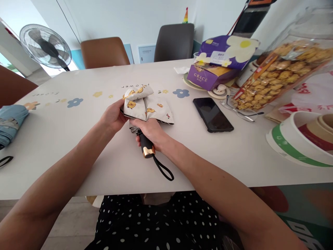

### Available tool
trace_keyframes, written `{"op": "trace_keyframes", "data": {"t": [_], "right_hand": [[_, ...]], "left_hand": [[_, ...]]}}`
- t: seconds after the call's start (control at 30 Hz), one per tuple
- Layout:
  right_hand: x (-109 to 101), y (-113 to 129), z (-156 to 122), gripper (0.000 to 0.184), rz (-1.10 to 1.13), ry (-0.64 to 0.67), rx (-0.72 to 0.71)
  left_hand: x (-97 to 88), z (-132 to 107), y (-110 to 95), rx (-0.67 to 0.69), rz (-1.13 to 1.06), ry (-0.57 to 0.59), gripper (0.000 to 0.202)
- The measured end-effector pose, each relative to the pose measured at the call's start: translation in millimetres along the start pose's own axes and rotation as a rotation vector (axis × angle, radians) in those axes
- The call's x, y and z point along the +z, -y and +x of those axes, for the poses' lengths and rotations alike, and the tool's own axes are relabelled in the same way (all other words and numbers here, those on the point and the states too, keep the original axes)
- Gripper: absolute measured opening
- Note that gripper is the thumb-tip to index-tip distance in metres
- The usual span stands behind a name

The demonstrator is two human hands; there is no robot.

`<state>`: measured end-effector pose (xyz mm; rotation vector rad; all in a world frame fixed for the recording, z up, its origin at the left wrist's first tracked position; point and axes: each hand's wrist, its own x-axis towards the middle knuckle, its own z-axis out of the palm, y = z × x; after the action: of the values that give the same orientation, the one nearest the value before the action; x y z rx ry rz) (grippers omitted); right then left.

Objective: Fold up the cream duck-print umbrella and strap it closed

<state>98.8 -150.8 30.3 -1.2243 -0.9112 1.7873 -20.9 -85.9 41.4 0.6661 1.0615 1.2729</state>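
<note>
A folding umbrella [151, 106] with cream fabric and yellow cartoon prints lies on the white table [78, 139] in front of me. My right hand [151, 133] is wrapped round its black handle, whose gold end cap and black wrist loop [163, 170] stick out toward me. My left hand [113, 116] pinches the loose folds of the canopy at its left side. The fabric is partly gathered and spreads to the right.
A black phone [212, 114] lies right of the umbrella. Beyond it are a purple tissue pack [221, 55], a snack bag [283, 73] and stacked bowls [301, 139]. A blue folded umbrella [10, 123] lies at the left edge. Chairs and a fan [45, 47] stand behind.
</note>
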Motion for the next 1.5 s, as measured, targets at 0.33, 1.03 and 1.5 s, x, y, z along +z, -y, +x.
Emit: {"op": "trace_keyframes", "data": {"t": [0.33,1.03,1.5], "right_hand": [[1.3,-2.9,2.3,0.019,-0.011,0.002,-0.019],[1.2,-5.3,3.0,0.015,-0.022,0.033,-0.065],[0.7,-5.7,4.0,0.017,-0.033,0.045,-0.051]], "left_hand": [[1.5,-1.6,1.0,0.011,0.065,-0.014,0.008],[-4.5,6.3,6.9,0.035,0.118,0.028,0.010],[-4.2,6.1,6.8,0.047,0.141,0.022,0.011]]}}
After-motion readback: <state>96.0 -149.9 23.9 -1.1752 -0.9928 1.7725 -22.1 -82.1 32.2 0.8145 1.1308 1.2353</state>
